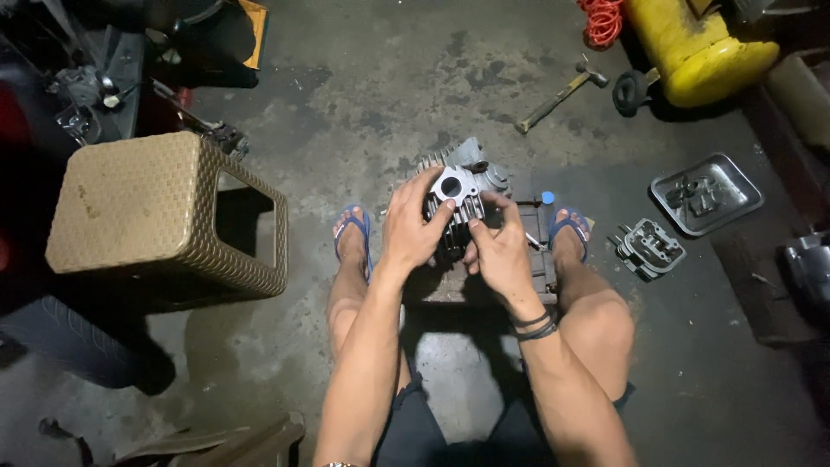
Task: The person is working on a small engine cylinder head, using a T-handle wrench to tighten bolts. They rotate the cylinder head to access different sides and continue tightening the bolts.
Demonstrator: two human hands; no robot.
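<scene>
Both hands (458, 233) clamped together on a grey finned engine cylinder (456, 195), yellow tank (700, 47) beyond.

Both bare forearms reach forward between the knees, converging. The left hand (413, 227) is spread palm-down, fingers curled forward in a grasp; the right hand (499, 251) sits just beside it, fingertips pinched together, bands on its wrist

Grey finned engine cylinder (454, 195), tan woven-pattern stool (164, 216), yellow tank (700, 47), blue sandals (353, 227)
</scene>
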